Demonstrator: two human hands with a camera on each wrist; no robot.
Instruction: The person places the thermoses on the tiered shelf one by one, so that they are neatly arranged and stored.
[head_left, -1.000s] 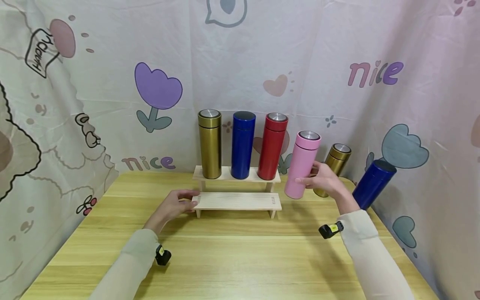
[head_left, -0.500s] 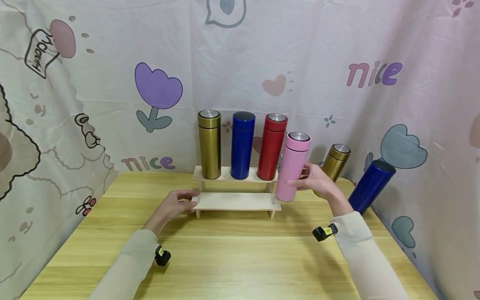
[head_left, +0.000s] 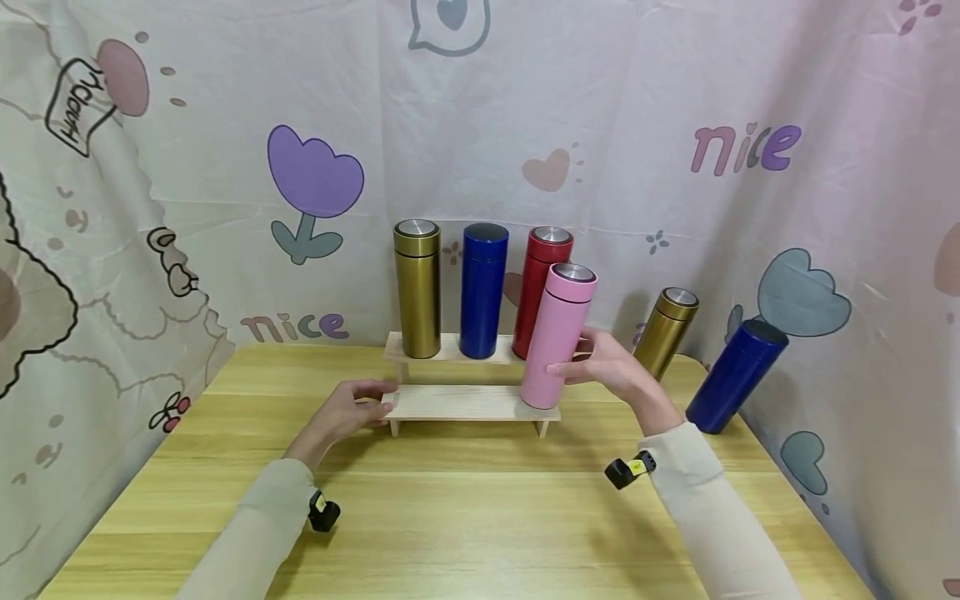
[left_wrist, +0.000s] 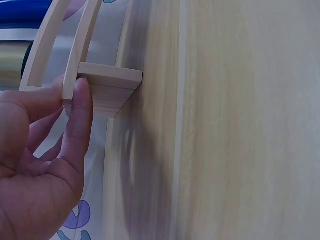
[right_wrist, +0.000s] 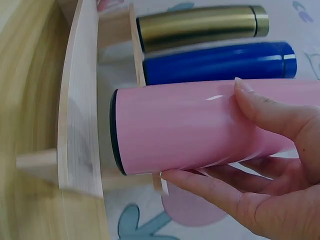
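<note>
My right hand [head_left: 611,367] grips a pink thermos flask [head_left: 557,337] round its lower half, thumb on the near side. In the right wrist view the pink flask's dark base [right_wrist: 118,132] hangs just above the lower board, with a gap between. A two-tier wooden stand [head_left: 457,402] sits on the table. At its left end, my left hand [head_left: 351,415] pinches the lower board's edge between thumb and fingers, plainly so in the left wrist view. Upright on the upper tier are a gold flask [head_left: 420,292], a blue flask [head_left: 483,292] and a red flask [head_left: 538,267], partly hidden by the pink one.
Behind my right hand another gold flask [head_left: 666,329] stands on the wooden table [head_left: 465,517], its foot partly covered. Another blue flask [head_left: 737,379] is farther right, near the table's edge. A printed cloth [head_left: 600,100] hangs behind and at both sides.
My right hand has carried the pink flask leftward, from beside the stand to over the right end of its lower board. My left hand has stayed on the board's left end.
</note>
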